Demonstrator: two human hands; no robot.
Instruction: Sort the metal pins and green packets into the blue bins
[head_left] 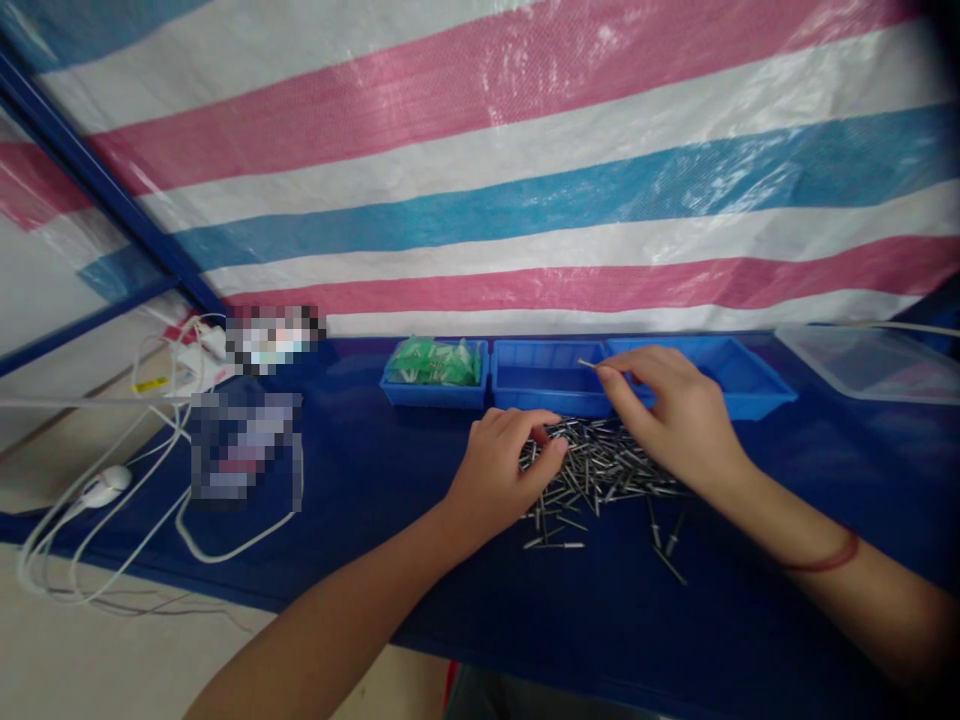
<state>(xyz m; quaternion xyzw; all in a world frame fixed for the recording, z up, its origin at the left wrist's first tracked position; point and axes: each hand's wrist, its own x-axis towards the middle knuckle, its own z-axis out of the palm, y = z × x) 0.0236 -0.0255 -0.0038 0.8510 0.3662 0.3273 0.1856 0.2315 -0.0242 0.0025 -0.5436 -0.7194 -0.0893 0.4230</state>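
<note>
A pile of blind rivets (600,460) lies on the dark blue table in front of me. Over its left side is my left hand (506,460), its thumb and forefinger apart, with no rivet visible between them. My right hand (671,410) is raised above the far right of the pile and pinches a single blind rivet (586,363) by thumb and forefinger. That rivet points left, over the blue middle tray (544,402). A second blue tray (750,385) stands behind my right hand, which partly covers it.
At the left of the row, a blue bin (435,396) holds green packets (431,360). A clear plastic lid (870,360) lies at the far right. White cables (172,440) and a power strip (199,370) clutter the left. Behind rises a striped tarp (525,220).
</note>
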